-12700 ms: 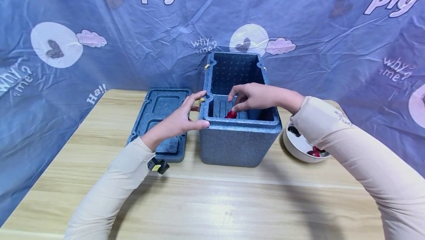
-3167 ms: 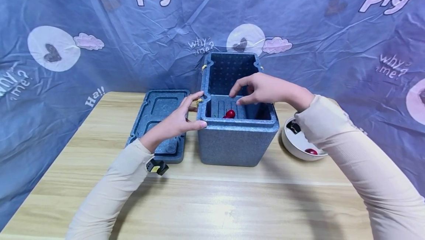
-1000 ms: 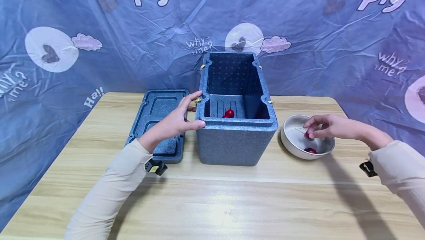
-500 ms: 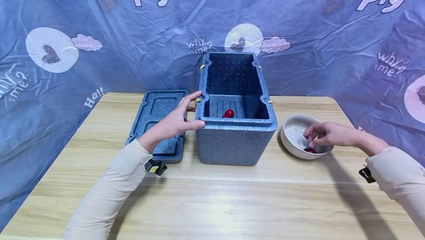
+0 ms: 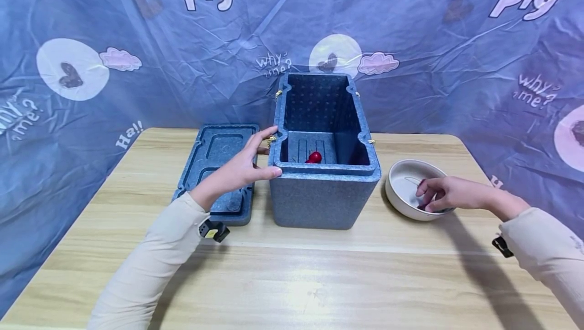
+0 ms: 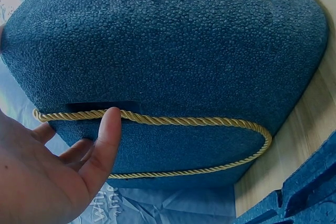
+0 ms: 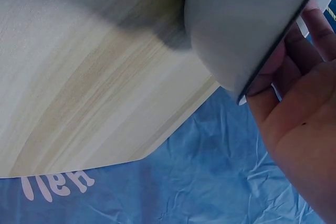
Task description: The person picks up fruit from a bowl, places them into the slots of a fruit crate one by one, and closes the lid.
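Observation:
My left hand (image 5: 239,168) rests at the left side of the blue-grey foam box (image 5: 315,200), thumb and fingers spread and fairly straight along its rim. In the left wrist view, the hand (image 6: 63,177) lies by the box's side wall, near a gold twisted rope (image 6: 194,121). A couple of red cherries (image 5: 315,157) lie on the box floor. My right hand (image 5: 456,194) reaches into the white bowl (image 5: 396,199), fingers curled round a dark red cherry (image 5: 422,207), mostly hidden by them. Red shows between the fingers of the right hand (image 7: 304,108) in the right wrist view.
The box's lid (image 5: 223,142) lies on the wooden table (image 5: 283,279), left of the box. Behind the table hangs a blue printed cloth (image 5: 205,61). The bowl stands to the right of the box.
From over the box, my right hand has moved right to the bowl, then sunk lower among the cherries there. Fewer cherries show in the bowl than at first. My left hand has stayed at the box.

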{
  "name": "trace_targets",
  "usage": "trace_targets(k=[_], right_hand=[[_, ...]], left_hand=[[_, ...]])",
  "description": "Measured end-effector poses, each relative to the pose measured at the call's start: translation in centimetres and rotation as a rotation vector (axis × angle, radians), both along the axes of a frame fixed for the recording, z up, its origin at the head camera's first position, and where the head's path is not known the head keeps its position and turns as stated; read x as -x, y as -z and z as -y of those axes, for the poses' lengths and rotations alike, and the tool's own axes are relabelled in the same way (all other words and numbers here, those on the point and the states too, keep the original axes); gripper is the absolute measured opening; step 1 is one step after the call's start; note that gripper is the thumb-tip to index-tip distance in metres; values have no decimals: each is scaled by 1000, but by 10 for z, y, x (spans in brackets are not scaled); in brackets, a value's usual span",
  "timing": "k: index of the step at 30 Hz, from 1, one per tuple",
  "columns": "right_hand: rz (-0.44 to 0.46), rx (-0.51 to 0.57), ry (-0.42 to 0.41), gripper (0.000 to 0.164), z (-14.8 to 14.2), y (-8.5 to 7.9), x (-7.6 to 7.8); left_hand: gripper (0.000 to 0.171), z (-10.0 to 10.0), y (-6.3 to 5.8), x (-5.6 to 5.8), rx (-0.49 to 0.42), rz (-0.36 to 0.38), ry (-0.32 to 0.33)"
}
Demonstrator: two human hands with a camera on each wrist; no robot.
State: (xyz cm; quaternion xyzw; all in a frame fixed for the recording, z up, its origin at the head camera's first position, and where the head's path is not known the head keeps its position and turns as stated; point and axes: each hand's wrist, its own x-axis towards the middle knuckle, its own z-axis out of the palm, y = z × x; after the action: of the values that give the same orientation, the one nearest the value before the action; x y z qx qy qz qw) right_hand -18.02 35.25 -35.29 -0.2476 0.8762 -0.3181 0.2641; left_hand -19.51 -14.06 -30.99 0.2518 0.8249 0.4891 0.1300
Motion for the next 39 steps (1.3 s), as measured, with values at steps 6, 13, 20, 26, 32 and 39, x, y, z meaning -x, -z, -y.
trace_targets(k=[6, 13, 20, 26, 32, 39], right_hand=[[-38, -27, -27, 23, 2, 2, 0], [-55, -31, -50, 18, 5, 8, 1], [-109, -55, -44, 18, 6, 8, 1], [-156, -95, -6, 15, 5, 0, 0], [-237, -142, 36, 15, 5, -10, 0], [-255, -175, 103, 19, 4, -25, 1]], left_hand=[[111, 0, 0, 0, -2, 0, -3], [106, 0, -1, -2, -5, 5, -4], [106, 0, -1, -2, -4, 7, -5], [112, 0, -2, -2, -5, 5, -4], [114, 0, -2, -3, -1, -4, -1], [113, 0, -1, -2, -1, -1, 0]])
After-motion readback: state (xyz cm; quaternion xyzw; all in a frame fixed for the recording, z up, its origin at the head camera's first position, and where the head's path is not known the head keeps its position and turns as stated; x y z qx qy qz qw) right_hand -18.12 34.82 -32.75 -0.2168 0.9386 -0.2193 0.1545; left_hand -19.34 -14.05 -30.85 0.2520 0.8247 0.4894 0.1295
